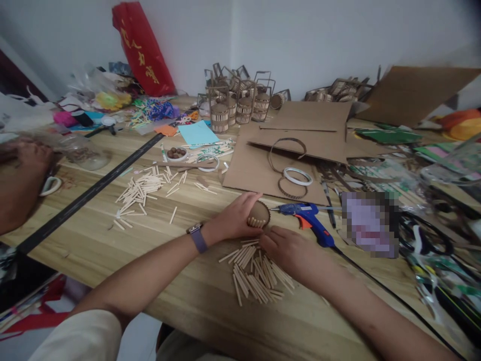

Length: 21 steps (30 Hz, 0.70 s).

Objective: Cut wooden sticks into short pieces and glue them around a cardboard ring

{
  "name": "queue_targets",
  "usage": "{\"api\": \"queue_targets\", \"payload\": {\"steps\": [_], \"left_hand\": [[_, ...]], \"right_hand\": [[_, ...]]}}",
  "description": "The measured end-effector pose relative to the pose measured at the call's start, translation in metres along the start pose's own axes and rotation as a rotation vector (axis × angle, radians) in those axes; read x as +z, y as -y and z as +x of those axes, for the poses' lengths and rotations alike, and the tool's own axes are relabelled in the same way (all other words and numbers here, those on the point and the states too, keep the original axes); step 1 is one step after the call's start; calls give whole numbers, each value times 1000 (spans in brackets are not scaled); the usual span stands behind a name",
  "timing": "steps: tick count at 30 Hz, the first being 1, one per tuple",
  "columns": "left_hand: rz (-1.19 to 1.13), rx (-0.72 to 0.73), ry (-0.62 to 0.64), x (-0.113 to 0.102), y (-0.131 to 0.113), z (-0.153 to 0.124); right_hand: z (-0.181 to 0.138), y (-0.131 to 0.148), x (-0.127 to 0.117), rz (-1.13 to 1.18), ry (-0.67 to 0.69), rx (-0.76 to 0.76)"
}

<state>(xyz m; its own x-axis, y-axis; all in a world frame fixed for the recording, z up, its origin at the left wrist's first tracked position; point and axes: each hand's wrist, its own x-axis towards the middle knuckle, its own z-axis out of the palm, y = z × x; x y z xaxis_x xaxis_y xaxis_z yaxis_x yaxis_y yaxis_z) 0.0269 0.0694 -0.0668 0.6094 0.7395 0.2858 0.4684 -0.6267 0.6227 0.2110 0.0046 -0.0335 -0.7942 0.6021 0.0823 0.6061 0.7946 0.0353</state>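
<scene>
My left hand [236, 216], with a purple watch at the wrist, is closed around a small round cardboard disc [260, 213] that has short sticks fixed along its edge. My right hand [291, 250] rests just below the disc with its fingers curled and pinched toward it; what the fingertips hold is hidden. A pile of short wooden sticks [255, 273] lies on the wooden table [161, 250] directly under my hands. A blue hot glue gun [310, 218] lies just right of the disc, nozzle pointing left.
More loose sticks [141, 193] lie left of centre beside a long black ruler [90, 188]. Cardboard sheets [300, 135] with rings and tape rolls sit behind. Several finished stick lanterns [240, 108] stand at the back. Another person's arm [18, 180] is at the far left. Clutter fills the right side.
</scene>
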Motion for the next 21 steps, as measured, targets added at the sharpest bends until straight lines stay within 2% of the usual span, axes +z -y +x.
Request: {"api": "queue_targets", "payload": {"steps": [6, 14, 21], "left_hand": [[15, -9, 1, -2, -3, 0], [19, -10, 10, -1, -1, 0], [19, -11, 7, -2, -2, 0]], "right_hand": [[-4, -17, 6, 85, 125, 86], [-7, -11, 8, -130, -31, 20], [-5, -20, 10, 7, 95, 173]]}}
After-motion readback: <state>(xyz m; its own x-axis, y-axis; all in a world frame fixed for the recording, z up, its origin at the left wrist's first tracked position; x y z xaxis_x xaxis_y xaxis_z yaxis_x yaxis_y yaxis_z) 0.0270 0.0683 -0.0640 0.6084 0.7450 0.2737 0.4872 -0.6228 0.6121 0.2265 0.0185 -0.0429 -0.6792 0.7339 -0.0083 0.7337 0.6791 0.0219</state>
